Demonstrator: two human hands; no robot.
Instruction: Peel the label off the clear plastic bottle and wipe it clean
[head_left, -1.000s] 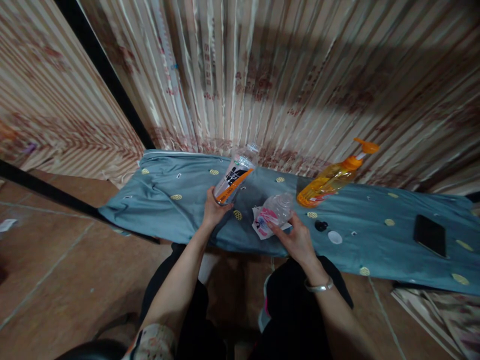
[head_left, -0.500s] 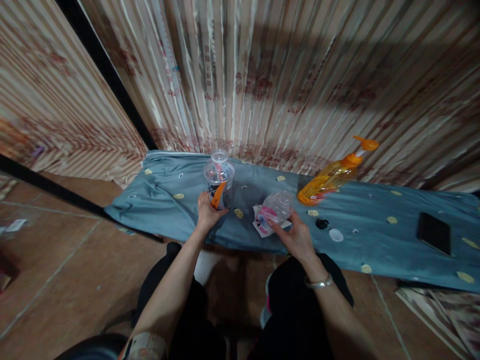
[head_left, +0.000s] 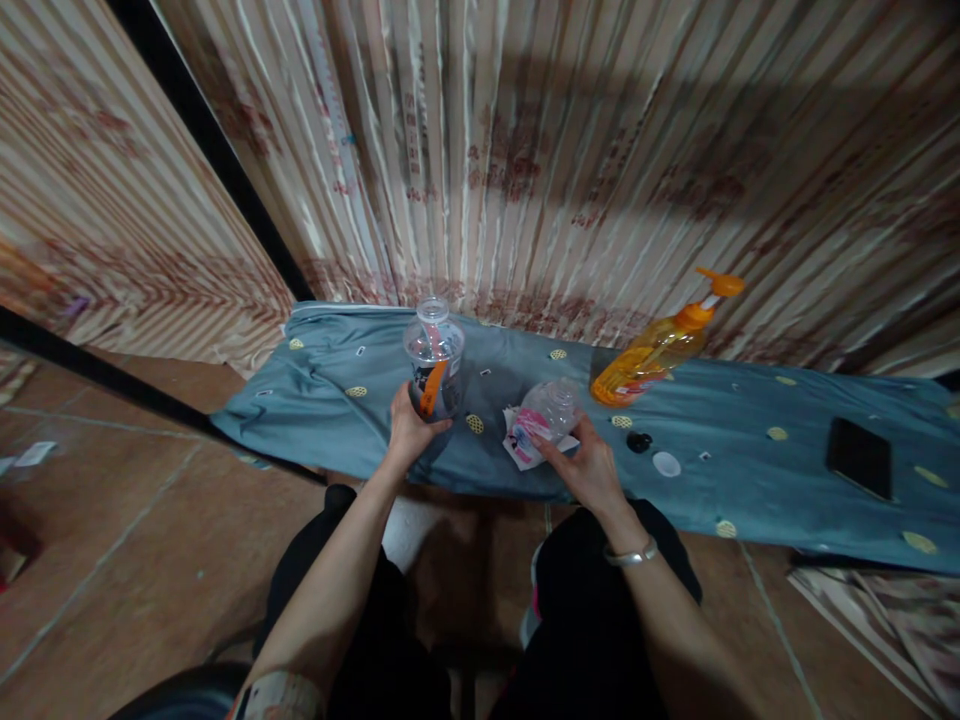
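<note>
A clear plastic bottle (head_left: 436, 355) with a dark and orange label stands upright on the cloth-covered surface. My left hand (head_left: 410, 428) is wrapped round its lower part. To the right, a second clear plastic bottle (head_left: 556, 402) with a pink pattern rests tilted on a white piece of paper or tissue (head_left: 519, 452). My right hand (head_left: 589, 462) grips its side, thumb in front and fingers behind. A black cap (head_left: 639, 442) and a white round lid (head_left: 666, 464) lie just right of that hand.
An orange pump bottle (head_left: 646, 362) stands behind the caps. A black phone-like slab (head_left: 859, 458) lies at the right on the blue-green cloth (head_left: 757, 490). A striped curtain (head_left: 525, 200) hangs behind, and a black pole (head_left: 217, 150) slants at left.
Both hands keep their hold on the bottles, which stay in place on the cloth. The whole view has shifted slightly.
</note>
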